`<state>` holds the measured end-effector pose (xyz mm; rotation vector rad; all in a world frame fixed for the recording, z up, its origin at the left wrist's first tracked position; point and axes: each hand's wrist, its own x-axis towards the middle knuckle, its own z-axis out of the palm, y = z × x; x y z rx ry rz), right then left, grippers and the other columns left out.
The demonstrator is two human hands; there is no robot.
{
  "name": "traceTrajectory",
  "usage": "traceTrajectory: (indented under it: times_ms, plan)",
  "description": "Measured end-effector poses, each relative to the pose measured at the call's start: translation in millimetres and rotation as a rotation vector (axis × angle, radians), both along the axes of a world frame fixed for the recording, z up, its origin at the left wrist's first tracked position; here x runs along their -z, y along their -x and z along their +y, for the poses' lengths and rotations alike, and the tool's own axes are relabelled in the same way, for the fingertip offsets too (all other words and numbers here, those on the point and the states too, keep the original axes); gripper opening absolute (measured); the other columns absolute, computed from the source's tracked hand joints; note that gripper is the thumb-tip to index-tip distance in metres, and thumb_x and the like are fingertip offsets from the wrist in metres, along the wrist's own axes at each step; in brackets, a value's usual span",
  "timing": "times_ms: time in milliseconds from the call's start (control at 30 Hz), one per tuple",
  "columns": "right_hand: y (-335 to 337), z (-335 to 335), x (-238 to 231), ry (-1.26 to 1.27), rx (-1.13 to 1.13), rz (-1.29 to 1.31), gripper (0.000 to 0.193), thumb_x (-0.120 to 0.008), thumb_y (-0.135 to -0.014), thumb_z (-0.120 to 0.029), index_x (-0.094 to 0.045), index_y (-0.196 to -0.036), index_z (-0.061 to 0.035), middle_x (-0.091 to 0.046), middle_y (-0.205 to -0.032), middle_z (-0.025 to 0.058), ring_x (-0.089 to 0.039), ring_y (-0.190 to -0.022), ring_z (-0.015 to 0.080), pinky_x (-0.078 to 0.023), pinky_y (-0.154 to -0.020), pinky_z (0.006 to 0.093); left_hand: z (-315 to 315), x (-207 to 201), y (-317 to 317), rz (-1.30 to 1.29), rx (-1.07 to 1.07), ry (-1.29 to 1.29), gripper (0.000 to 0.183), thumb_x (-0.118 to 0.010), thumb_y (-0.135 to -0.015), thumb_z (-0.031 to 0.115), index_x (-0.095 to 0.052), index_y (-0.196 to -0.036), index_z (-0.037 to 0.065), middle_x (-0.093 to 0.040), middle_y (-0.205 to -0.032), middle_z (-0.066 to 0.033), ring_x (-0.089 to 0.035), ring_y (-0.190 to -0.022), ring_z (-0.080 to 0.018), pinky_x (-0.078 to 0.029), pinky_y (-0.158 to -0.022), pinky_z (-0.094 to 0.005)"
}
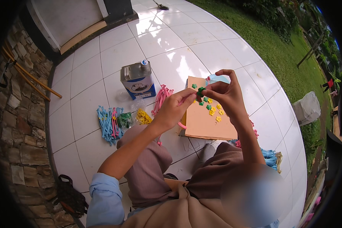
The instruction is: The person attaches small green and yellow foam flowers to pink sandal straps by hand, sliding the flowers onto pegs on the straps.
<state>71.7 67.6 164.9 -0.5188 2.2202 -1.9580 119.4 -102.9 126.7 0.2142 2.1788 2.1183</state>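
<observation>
Head view, both hands' fingers (201,97) pinched on small green flower piece (200,91) — above flat tan board (205,123).

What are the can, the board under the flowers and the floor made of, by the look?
Can: looks like metal; shiny silvery top and seams, printed blue and white sides.
Board: probably cardboard or paperboard; flat, matte tan, no glare.
Floor: glazed white tiles, likely ceramic; strong reflections and dark grout lines.
Small flowers: plastic or foam, cannot tell.

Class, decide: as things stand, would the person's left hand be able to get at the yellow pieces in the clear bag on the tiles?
Probably yes: the yellow pieces lie uncovered just below-left of the left hand, though it would first have to release the small green piece.
</observation>
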Motion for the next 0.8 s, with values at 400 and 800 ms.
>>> traceTrajectory:
  times_ms: [400, 800]
  plan:
    - [-2, -2, 8, -0.331, 0.076, 0.315, 0.057, -0.071, -0.075, -0.016, -0.035, -0.117, -0.0047, -0.060, -0.090, 0.0085, -0.052, -0.086, 0.0123, -0.043, -0.064, 0.0251, -7, 3, 1, 0.019, 0.107, -0.031, 0.020, -0.042, -0.096, 0.019, -0.056, -0.102, 0.006, -0.030, -0.054, 0.0075, -0.026, -0.045, -0.0003, -0.023, -0.042, -0.0188]
    - [-5, -9, 6, -0.375, -0.054, 0.354, 0.051, -0.069, -0.075, -0.011, -0.041, -0.117, -0.0123, -0.062, -0.077, 0.0029, -0.050, -0.093, 0.0187, -0.032, -0.081, 0.0346, -1, 0, -3, 0.163, -0.069, 0.333, 0.023, -0.047, -0.093, 0.022, -0.058, -0.093, 0.002, -0.053, -0.065, -0.0022, -0.045, -0.056, -0.0047, -0.040, -0.054, -0.0230]
